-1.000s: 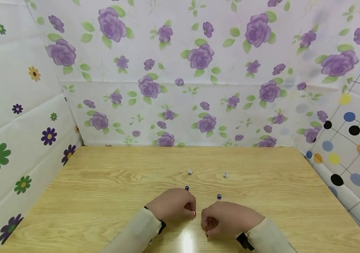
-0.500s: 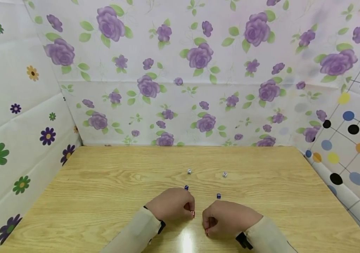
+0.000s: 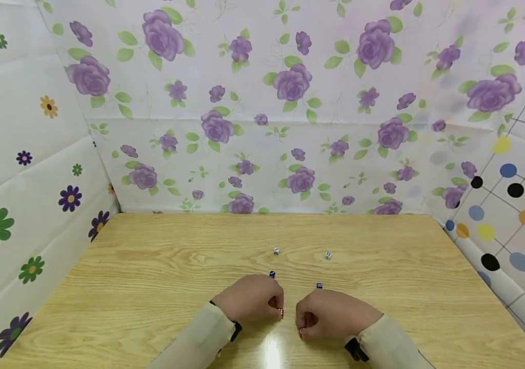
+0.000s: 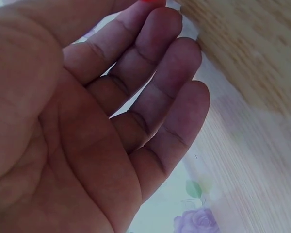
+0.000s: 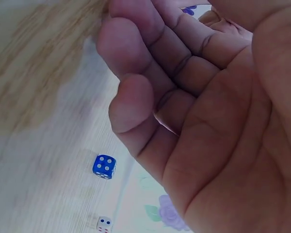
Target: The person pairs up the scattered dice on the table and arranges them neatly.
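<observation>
Near the front middle of the table, my left hand [image 3: 252,298] pinches a red die [image 3: 281,312] between thumb and forefinger. Only a sliver of red shows at the top of the left wrist view. To its right, my right hand [image 3: 331,313] pinches a second red die [image 3: 301,332], mostly covered by the fingertips. A blue die [image 3: 272,274] lies just beyond the left hand's knuckles. Another blue die [image 5: 104,166] sits just past the right hand, and in the head view the knuckles come close to it.
Farther back on the wooden table [image 3: 175,256] lie two white dice, one left [image 3: 276,250] and one right [image 3: 328,255]. Flowered cloth [image 3: 262,102] rises behind the table, and patterned cloth hangs along both sides. A bright reflection shows on the front edge area.
My right hand has shifted slightly away from me with its red die, its knuckles now nearer the right blue die. The left hand and its die stay almost in place.
</observation>
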Motion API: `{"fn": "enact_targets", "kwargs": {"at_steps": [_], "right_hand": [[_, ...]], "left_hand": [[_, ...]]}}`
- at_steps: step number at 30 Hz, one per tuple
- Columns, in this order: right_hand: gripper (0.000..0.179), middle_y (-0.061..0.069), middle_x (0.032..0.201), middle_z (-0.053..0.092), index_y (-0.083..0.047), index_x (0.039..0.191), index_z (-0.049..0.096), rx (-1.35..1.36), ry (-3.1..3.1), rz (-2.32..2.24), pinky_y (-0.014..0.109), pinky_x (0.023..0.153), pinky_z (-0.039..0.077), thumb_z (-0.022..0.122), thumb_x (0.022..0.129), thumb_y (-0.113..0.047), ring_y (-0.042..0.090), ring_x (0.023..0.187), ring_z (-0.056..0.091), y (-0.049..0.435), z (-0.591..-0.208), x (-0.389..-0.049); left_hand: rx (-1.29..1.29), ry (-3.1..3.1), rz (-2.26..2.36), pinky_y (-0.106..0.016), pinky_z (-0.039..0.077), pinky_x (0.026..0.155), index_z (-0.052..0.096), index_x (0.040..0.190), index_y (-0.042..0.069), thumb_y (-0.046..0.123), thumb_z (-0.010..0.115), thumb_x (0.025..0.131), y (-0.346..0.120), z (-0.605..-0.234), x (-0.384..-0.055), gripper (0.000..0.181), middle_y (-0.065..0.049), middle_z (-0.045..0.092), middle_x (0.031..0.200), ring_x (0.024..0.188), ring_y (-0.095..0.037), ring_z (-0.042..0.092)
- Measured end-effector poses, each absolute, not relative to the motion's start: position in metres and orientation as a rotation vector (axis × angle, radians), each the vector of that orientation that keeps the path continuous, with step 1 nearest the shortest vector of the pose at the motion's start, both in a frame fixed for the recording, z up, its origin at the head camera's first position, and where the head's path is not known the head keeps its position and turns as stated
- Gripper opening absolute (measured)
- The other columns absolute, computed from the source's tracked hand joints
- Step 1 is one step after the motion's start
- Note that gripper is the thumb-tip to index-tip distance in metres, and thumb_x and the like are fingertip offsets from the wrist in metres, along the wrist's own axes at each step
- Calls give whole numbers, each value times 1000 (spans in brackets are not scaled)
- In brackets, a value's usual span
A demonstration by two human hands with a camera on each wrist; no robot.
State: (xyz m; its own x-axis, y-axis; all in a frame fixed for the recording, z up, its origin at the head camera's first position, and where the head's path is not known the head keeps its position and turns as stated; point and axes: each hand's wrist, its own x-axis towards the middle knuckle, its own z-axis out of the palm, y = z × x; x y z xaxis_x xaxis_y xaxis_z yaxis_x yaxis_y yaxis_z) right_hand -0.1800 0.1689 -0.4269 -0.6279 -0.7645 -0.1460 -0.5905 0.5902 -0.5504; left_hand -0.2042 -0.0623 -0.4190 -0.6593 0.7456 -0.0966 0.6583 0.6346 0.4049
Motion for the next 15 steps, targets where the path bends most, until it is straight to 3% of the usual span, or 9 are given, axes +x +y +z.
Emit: {"fn": "enact_targets", "kwargs": {"at_steps": [15], "right_hand": [[17, -24, 80, 59, -28, 84, 71, -1105, 2642, -611, 20, 68, 48, 73, 90, -11, -4, 69, 52, 168, -424, -184]], "left_hand": [[1081, 2591, 511, -20, 49, 66, 68, 77, 27, 15, 74, 91, -71, -413, -206, 19, 20, 60, 74, 67, 1, 55]]}}
